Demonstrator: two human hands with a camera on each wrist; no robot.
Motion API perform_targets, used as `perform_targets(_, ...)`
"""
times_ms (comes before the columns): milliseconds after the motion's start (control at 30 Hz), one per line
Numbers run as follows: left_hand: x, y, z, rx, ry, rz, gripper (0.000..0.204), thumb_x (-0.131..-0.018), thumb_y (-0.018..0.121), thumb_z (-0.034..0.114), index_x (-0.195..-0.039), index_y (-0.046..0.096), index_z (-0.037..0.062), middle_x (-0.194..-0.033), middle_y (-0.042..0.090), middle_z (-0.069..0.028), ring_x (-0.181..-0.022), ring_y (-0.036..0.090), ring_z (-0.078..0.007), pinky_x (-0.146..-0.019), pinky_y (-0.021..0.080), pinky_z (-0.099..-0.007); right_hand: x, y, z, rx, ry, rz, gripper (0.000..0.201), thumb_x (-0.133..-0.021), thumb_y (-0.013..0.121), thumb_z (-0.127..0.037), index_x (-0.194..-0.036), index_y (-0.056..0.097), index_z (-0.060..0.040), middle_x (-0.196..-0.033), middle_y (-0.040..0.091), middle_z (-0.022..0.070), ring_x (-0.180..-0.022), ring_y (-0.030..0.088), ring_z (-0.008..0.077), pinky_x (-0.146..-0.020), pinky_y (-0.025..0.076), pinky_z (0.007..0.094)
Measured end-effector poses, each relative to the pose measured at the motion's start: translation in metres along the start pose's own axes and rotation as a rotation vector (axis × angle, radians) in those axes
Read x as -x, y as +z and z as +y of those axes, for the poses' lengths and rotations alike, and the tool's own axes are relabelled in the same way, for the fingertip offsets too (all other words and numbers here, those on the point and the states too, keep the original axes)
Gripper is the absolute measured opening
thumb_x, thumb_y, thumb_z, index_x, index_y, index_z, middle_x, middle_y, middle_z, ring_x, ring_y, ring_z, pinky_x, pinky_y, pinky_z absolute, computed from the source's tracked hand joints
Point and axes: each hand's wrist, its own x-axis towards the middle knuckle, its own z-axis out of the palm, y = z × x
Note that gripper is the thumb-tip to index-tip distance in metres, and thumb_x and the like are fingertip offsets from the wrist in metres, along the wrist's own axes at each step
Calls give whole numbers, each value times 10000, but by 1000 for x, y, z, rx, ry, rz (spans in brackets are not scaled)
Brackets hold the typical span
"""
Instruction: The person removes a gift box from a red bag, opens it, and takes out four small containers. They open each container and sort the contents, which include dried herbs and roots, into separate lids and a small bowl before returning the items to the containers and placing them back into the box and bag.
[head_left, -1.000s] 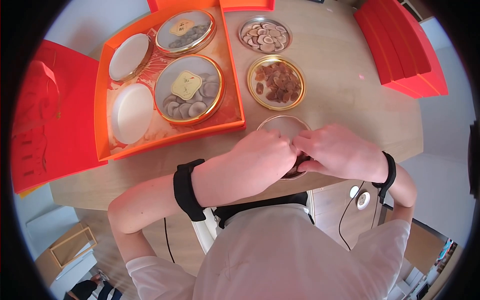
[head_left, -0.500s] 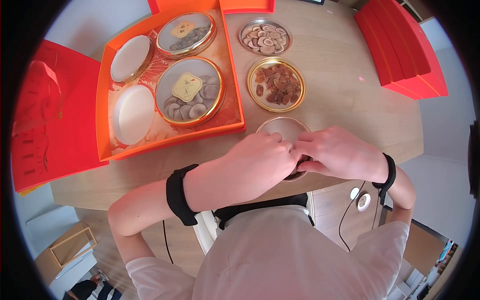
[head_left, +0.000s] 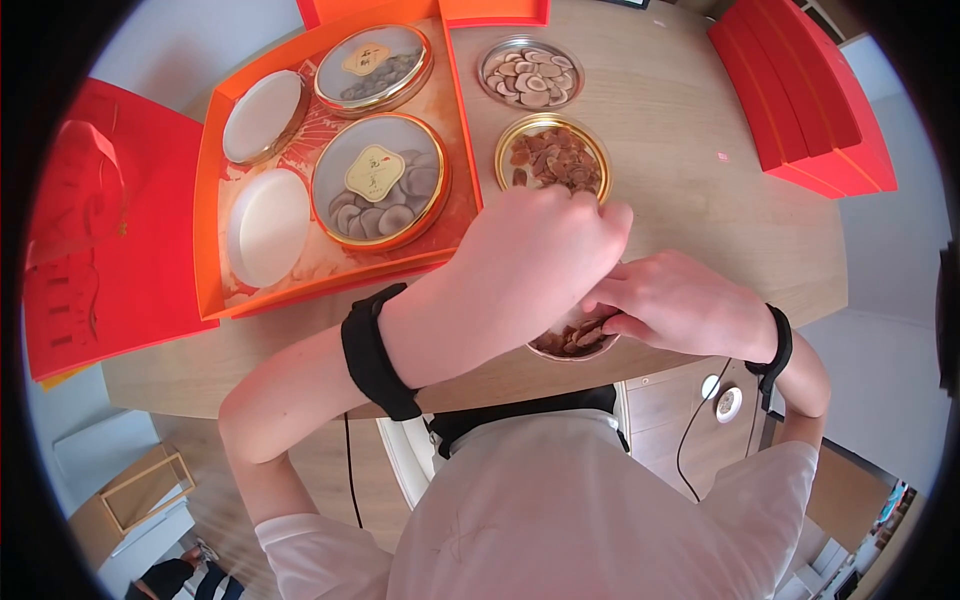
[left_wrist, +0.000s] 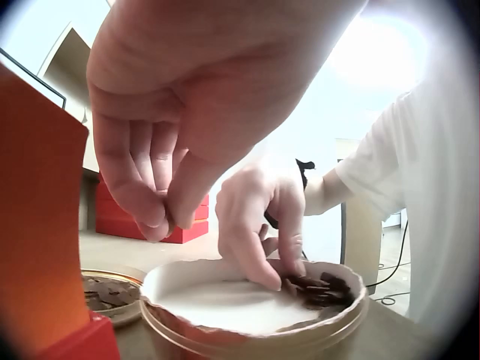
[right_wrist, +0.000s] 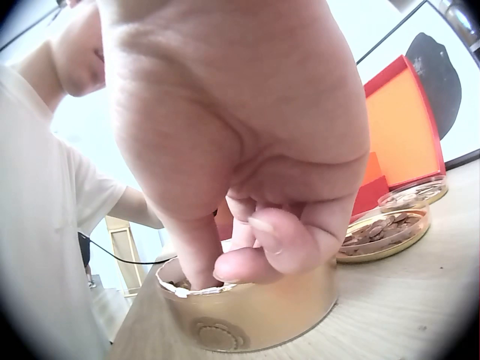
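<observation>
A round gold tin [right_wrist: 255, 315] with a ragged paper rim stands near the table's front edge, brown dried slices [head_left: 575, 342] lying in its near part. My right hand [head_left: 680, 300] reaches over the rim, thumb and index finger apart and lowered to the slices. Above the tin's far side, my left hand [head_left: 545, 240] pinches a small brown dried slice [left_wrist: 171, 220] between thumb and fingertips. It partly covers a gold-rimmed shallow lid [head_left: 500, 150] holding more brown slices [head_left: 560, 155]. Much of the tin is hidden by the hands in the head view.
Behind that lid, a clear dish [head_left: 481, 75] holds pale dried slices. At left, an orange box [head_left: 205, 250] contains two labelled tins and two white rounds. A red bag [head_left: 110, 240] leans beside it. Red boxes [head_left: 800, 100] stand at the right rear.
My left hand has risen from the tin and moved away toward the gold-rimmed lid, uncovering slices in the tin. My right hand has stayed at the tin.
</observation>
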Motion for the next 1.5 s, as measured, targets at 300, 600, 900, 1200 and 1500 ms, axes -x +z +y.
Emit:
perform_targets(300, 29, 7, 12, 111, 72, -143, 165, -749, 694, 65, -882, 605, 25, -858, 594, -82, -878, 641, -252, -694, 550, -365, -1, -7, -6, 35, 39, -51, 178, -887, 749, -167, -981, 651, -53, -866, 691, 120, -838, 671, 350, -748, 528, 457)
perform_targets(600, 31, 4, 9, 17, 205, -327, 67, -761, 669, 40, -808, 629, 16, -860, 603, -99, -893, 604, -256, -752, 505, -349, -1, 1, 1, 114, -31, -29, 125, -909, 728, -168, -950, 655, -75, -840, 668, 106, -773, 665, 323, -686, 523, 441)
perform_targets(900, 33, 15, 6, 115, 191, -326, 80, -780, 673, 36, -848, 645, 6, -842, 620, -111, -865, 633, -279, -765, 523, -385, 3, 2, 11, 122, -45, 39, 94, -913, 711, -133, -983, 681, -77, -864, 679, 92, -800, 675, 312, -697, 536, 425)
perform_targets(1200, 33, 13, 2, 160, 136, -360, 78, -793, 671, 35, -857, 646, -2, -850, 632, -115, -867, 636, -289, -758, 523, -395, -3, -6, 20, -5, -119, 153, 106, -879, 736, -88, -981, 720, -64, -871, 704, 100, -835, 684, 312, -735, 544, 425)
perform_targets(1500, 33, 16, -1, 189, 161, -395, 81, -781, 661, 40, -850, 644, 1, -817, 622, -107, -865, 623, -281, -770, 518, -393, -7, -12, 13, -179, -108, 219, 86, -870, 747, -62, -953, 725, -63, -850, 704, 68, -772, 685, 250, -678, 539, 372)
